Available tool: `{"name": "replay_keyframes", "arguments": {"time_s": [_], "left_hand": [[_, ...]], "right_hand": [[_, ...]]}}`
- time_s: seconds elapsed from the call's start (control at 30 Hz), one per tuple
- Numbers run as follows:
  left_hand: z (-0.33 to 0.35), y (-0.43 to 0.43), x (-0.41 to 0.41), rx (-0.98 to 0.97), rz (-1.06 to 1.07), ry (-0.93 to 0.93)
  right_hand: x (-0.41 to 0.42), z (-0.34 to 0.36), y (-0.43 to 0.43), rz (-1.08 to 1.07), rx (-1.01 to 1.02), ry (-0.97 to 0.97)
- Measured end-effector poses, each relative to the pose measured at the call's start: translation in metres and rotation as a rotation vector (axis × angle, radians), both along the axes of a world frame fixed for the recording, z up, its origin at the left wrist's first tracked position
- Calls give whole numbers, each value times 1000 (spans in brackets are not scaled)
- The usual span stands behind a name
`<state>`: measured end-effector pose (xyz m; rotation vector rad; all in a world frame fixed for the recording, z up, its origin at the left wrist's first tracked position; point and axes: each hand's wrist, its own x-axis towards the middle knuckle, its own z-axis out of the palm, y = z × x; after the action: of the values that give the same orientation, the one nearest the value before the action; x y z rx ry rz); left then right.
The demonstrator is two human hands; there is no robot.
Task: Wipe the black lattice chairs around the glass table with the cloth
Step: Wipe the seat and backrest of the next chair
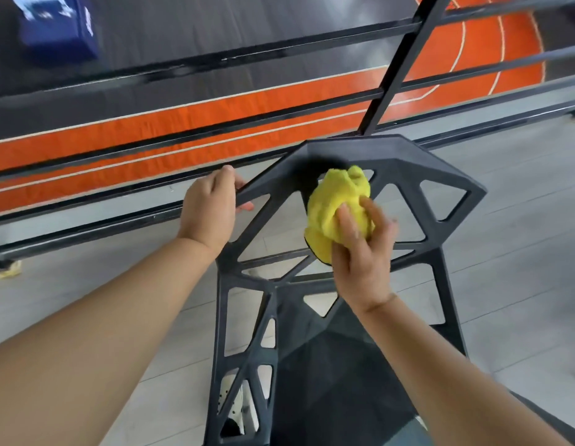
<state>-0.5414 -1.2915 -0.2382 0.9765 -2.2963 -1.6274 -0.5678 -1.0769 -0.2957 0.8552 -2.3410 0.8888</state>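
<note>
Status: black plastic lattice chair (pixel 408 159) with triangular cut-outs, backrest turned toward the wearer.

Left hand (pixel 209 214): clenched round the upper-left edge of the backrest, fingers wrapped over the rim. Judged as steadying duty.

Right hand (pixel 363 252): grasping a bunched yellow microfibre cloth (pixel 337 204). Wad pressed against the near face of the backrest, just under the top band. Position: right of the left-hand grip, with one lattice opening between.

Progress, as a judgement:
- Wiping under way on this chair, with the cloth at the top of the backrest.
- No visible difference between wiped and unwiped plastic, so the cleaned share cannot be determined.
- Likely left to do: lower struts beneath the cloth grip, right-hand edge of the backrest beyond the cloth grip, side frame below the left-hand grip, and dark seat panel (pixel 328 365) nearer the body.
- Glass table and other chairs out of view, so the count of chairs done or pending cannot be determined.

Surroundings:
- Beyond both grips: black metal railing (pixel 215 59), with orange and dark flooring on a lower level.
- Far up and left of the left-hand grip: blurred blue box (pixel 57 27).
- Under the chair: pale grey plank floor (pixel 521 252).
- Low beneath the left-hand grip, seen through the lattice: white shoe (pixel 237 403).
</note>
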Motion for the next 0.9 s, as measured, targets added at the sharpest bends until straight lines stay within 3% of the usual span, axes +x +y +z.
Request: {"name": "replay_keyframes", "arguments": {"time_s": [0.1, 0.2, 0.3, 0.4, 0.57, 0.8, 0.9], "left_hand": [[2, 0, 1, 56, -43, -30], [4, -4, -1, 175, -68, -41], [5, -8, 2, 296, -101, -52], [4, -15, 6, 562, -84, -25], [-2, -29, 10, 1007, -82, 47], [-10, -39, 11, 1016, -173, 18], [-10, -35, 9, 848, -125, -8]], "right_hand": [[-28, 35, -31, -39, -18, 40], [-21, 36, -68, -61, 8, -69], [-2, 25, -94, -133, -143, -200], [16, 15, -109, -137, -197, -244], [62, -11, -134, 61, -192, -235], [85, -53, -130, 93, -53, -196], [88, -66, -120, 126, 40, -227]]}}
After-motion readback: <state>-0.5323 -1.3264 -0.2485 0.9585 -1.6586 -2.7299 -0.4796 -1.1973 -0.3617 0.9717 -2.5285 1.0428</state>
